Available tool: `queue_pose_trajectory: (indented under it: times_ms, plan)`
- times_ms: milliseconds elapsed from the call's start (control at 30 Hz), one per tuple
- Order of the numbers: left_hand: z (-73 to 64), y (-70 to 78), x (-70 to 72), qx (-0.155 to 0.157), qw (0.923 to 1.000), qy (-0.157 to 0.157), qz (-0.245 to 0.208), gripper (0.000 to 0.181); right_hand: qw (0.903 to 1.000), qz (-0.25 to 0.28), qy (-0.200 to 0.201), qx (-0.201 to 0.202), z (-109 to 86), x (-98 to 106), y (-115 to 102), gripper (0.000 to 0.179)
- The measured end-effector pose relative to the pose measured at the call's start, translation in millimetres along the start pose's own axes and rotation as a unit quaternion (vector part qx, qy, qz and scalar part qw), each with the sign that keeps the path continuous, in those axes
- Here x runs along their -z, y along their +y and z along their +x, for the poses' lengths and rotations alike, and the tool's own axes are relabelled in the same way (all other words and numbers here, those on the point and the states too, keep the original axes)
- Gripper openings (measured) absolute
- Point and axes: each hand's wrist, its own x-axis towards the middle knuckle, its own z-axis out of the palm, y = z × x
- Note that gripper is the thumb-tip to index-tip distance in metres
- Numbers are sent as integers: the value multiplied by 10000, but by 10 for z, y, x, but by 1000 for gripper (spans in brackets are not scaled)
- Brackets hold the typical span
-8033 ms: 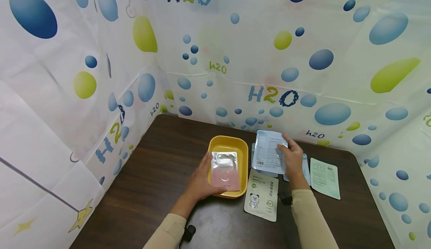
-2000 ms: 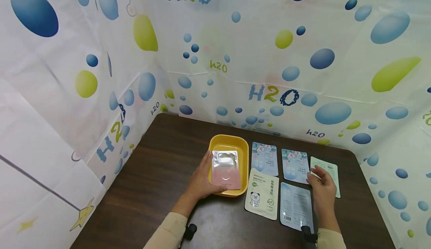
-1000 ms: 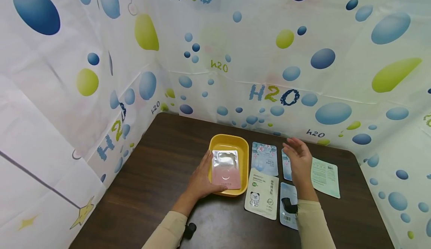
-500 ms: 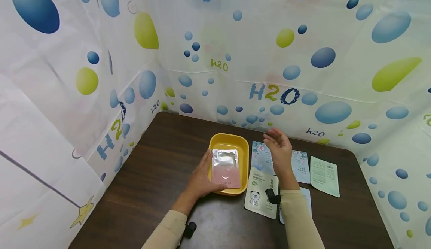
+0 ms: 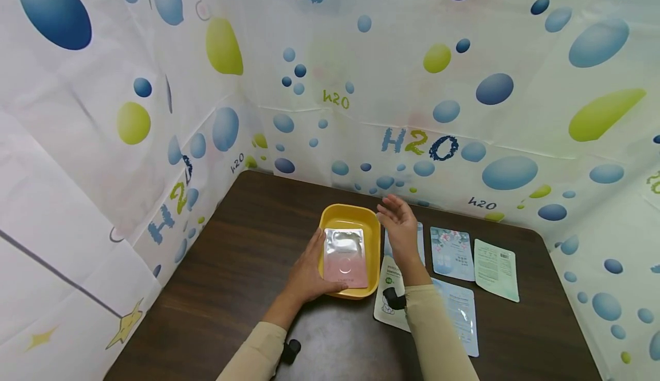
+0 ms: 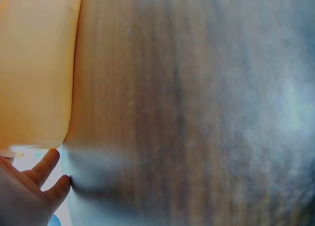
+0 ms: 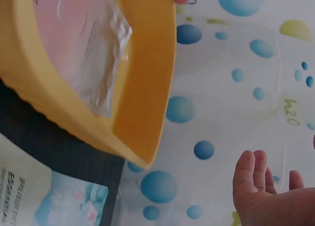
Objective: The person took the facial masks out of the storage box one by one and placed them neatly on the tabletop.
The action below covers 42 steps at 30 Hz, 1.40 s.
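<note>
A yellow plastic tray stands on the table, with a pink and silver sachet lying in it. My left hand rests on the tray's near left corner, fingers straight along the left side and thumb over the near rim. Raised at the tray's right rim, my right hand holds nothing; its fingers bend loosely in the right wrist view. Beneath it lie a cream sachet with a bear and a blue floral sachet, both partly hidden by the hand and sleeve.
To the right lie another blue floral sachet, a light blue printed sachet and a pale green one. The dark wooden table meets a bubble-printed sheet at the back and left.
Eight seconds ago my right hand held the light blue sachet, which now lies on the table. Since two seconds ago that hand has moved left from the green sachet. The left hand keeps its place.
</note>
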Motion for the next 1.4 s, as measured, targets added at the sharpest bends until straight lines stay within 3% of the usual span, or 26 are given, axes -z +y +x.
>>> queue_pose_trajectory:
  times_ms: [433,867,1200,1400]
  plan:
    - [12,2,7,-81,10000,13,56,134,9987,-98,-32,-489,-51,-214,329,50]
    - [16,8,9,-95,9998,18,156,134,9960,-115,-153,-871,-97,-326,646,61]
    - [12,8,-5,16,9998,45,193,134,9945,-353,-111,-980,-88,-385,710,64]
    - [9,5,-14,-16,9997,41,250,133,9895,-582,-414,-1255,-88,-381,732,70]
